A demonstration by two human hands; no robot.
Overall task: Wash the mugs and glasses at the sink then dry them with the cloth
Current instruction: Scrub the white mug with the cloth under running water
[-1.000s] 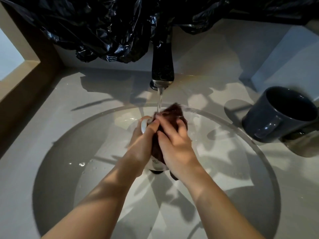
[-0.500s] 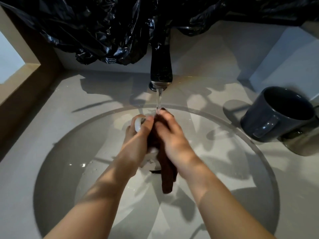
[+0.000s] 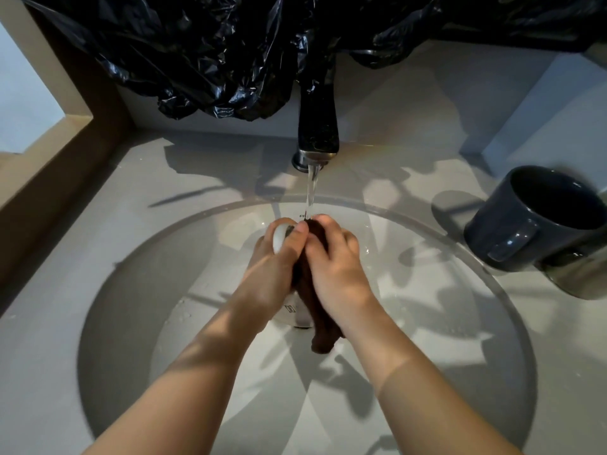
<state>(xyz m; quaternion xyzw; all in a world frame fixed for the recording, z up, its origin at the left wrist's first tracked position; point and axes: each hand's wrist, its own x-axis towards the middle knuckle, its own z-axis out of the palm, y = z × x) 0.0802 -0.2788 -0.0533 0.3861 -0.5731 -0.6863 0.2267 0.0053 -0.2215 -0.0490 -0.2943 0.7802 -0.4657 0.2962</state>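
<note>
Your left hand [image 3: 272, 269] was wrapped round a white mug [image 3: 279, 241], fingers curled on its side, holding it over the middle of the sink [image 3: 138, 307]. Your right hand [image 3: 336, 269] gripped a dark brown cloth [image 3: 323, 331] and pressed it against the mug, with the loose end of the cloth hanging below your wrist. Water [image 3: 312, 185] ran from the black tap [image 3: 318, 126] down onto your fingertips. On the counter to the right a dark blue mug [image 3: 512, 238] stood with a glass [image 3: 581, 280] just beside it. Crumpled black plastic [image 3: 213, 54] hung behind the tap.
</note>
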